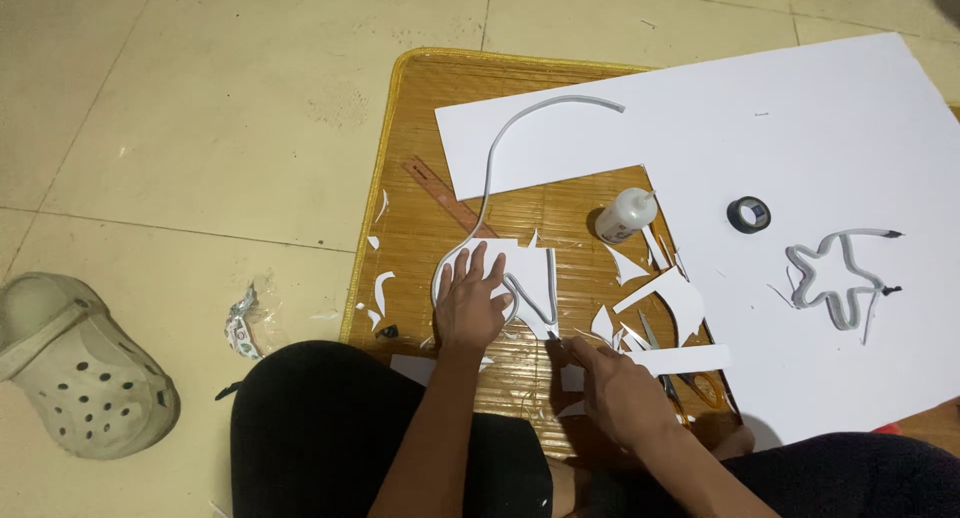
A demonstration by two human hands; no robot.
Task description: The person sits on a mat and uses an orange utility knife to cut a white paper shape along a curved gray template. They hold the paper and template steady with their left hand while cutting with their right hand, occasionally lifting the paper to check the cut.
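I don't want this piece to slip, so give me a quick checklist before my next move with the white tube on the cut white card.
1. Left hand flat on the cut white card piece: ok.
2. White flexible tube looped around that card: ok.
3. Right hand grip on a tool at the card's edge: cannot tell.
4. White glue bottle nearby on the woven bamboo mat: ok.
5. Mat free of paper scraps: not ok.

One glue bottle (pixel 627 216), one tape roll (pixel 748 214), one ruler (pixel 448 199), one clog (pixel 80 373), two hands, and many paper scraps.
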